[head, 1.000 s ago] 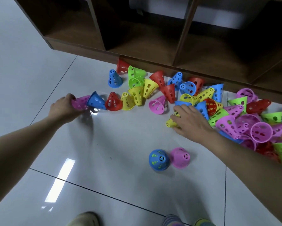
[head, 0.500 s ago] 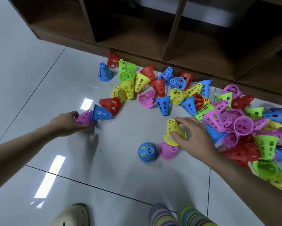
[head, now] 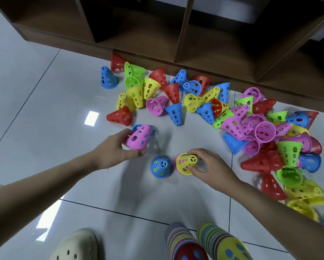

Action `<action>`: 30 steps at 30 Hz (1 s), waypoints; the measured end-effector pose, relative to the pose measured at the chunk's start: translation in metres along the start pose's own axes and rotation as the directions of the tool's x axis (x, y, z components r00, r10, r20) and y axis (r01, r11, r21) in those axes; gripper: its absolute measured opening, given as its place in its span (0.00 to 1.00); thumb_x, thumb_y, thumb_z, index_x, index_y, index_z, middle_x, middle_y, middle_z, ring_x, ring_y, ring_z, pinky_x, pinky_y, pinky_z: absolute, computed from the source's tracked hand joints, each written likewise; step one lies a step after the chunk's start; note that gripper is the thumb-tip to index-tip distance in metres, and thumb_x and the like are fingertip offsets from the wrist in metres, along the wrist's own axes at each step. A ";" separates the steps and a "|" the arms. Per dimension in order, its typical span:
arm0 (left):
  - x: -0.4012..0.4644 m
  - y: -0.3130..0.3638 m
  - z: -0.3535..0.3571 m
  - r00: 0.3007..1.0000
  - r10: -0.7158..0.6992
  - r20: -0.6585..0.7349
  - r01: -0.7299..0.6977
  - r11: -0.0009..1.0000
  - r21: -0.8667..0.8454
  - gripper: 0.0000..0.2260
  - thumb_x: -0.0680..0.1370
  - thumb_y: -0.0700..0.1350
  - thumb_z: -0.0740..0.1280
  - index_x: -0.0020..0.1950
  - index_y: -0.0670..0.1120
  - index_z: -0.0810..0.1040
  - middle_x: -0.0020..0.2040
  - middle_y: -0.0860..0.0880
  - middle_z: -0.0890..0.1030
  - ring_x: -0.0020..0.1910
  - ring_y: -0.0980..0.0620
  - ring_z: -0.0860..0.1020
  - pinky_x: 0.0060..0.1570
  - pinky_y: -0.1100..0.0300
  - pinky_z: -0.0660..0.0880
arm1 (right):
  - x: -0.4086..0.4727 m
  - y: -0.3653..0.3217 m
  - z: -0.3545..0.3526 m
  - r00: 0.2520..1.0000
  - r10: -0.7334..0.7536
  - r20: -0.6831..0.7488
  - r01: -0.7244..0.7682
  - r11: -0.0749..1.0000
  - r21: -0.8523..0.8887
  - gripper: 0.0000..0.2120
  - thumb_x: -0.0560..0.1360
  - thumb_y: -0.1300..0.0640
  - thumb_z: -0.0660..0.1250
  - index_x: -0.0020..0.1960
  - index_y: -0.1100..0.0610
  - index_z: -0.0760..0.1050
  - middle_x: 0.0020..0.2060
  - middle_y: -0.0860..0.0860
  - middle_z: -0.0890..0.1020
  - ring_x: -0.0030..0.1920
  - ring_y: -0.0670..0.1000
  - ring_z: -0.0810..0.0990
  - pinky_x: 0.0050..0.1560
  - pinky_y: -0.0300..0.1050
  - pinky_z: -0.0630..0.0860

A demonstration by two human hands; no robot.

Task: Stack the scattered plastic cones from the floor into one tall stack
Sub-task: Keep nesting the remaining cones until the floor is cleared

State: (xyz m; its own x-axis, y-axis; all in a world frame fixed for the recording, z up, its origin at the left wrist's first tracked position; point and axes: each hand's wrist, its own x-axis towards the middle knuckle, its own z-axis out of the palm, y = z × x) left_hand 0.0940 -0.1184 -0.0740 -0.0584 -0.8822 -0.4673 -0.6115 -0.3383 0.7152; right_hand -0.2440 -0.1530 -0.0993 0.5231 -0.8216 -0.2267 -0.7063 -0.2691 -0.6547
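Since half a second ago the right hand (head: 211, 167) has carried its yellow cone (head: 185, 163) down onto the pink cone (head: 176, 160) that stood beside the blue cone (head: 161, 166); the left hand (head: 113, 150) has drawn its pink cone (head: 138, 136) and the blue one (head: 151, 129) nested with it toward the middle. Left fingers (head: 136, 152) are curled round the wide rim of that pink cone, whose long axis tilts up and away, narrow end farthest from the wrist. Right fingers (head: 192, 168) pinch the yellow cone near its top; it stands upright, narrow end toward the camera. All are glossy moulded plastic, tapered, pierced with oval slots and capped by a spoked ring. Loose cones (head: 230, 109) lie every way on the shiny white tiled floor (head: 45, 109) before a dark wooden shelf (head: 157, 34). No writing is legible
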 end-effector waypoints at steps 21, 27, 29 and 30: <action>0.011 -0.009 0.094 0.895 0.436 0.099 -0.446 0.859 0.251 0.30 0.72 0.60 0.72 0.69 0.47 0.74 0.67 0.48 0.78 0.66 0.52 0.72 0.69 0.60 0.67 | 0.009 0.021 0.011 0.990 0.059 0.130 -0.065 0.997 0.041 0.21 0.70 0.44 0.75 0.61 0.48 0.78 0.52 0.42 0.78 0.53 0.43 0.77 0.54 0.44 0.75; 0.016 -0.028 0.081 0.908 0.375 0.186 -0.419 0.823 0.383 0.32 0.70 0.60 0.70 0.73 0.51 0.71 0.72 0.48 0.73 0.69 0.47 0.71 0.68 0.50 0.71 | 0.046 -0.001 0.000 0.978 0.208 0.015 -0.205 0.948 0.242 0.19 0.74 0.44 0.72 0.61 0.51 0.76 0.57 0.45 0.77 0.57 0.44 0.77 0.59 0.45 0.76; 0.017 -0.026 0.066 0.889 0.435 0.142 -0.451 0.779 0.436 0.31 0.67 0.50 0.70 0.70 0.49 0.74 0.70 0.45 0.74 0.67 0.44 0.72 0.66 0.48 0.71 | 0.069 -0.005 -0.002 0.976 0.209 -0.065 -0.198 0.969 0.149 0.21 0.75 0.45 0.72 0.63 0.53 0.74 0.58 0.48 0.75 0.57 0.47 0.76 0.60 0.47 0.75; 0.021 -0.025 0.056 0.875 0.476 0.092 -0.454 0.739 0.498 0.31 0.66 0.47 0.70 0.69 0.47 0.74 0.69 0.43 0.73 0.67 0.41 0.72 0.66 0.47 0.70 | 0.081 -0.006 -0.003 0.975 0.208 -0.078 -0.199 0.974 0.106 0.24 0.75 0.46 0.72 0.66 0.54 0.72 0.59 0.49 0.73 0.59 0.49 0.75 0.61 0.48 0.74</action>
State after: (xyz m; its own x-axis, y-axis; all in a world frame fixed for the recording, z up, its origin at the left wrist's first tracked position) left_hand 0.0641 -0.1099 -0.1302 -0.4146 -0.9026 -0.1158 -0.8182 0.3140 0.4816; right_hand -0.1990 -0.2193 -0.1119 0.3264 -0.8960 -0.3010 -0.7416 -0.0453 -0.6693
